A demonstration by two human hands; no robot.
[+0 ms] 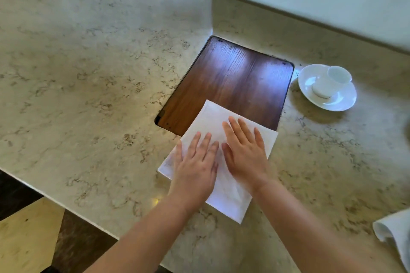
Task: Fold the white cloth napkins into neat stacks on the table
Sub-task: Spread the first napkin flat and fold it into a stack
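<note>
both hands flat on napkin [213, 117]

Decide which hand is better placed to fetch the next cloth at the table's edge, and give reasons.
The right hand. The crumpled cloth lies on the person's right, with nothing visible between them. The left hand would have to cross over; it can keep pressing the folded napkin flat.

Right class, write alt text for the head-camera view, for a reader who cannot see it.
Left hand and right hand press flat on a folded white napkin lying half on a wood inset in a marble counter. A cup on its saucer stands right.
</note>
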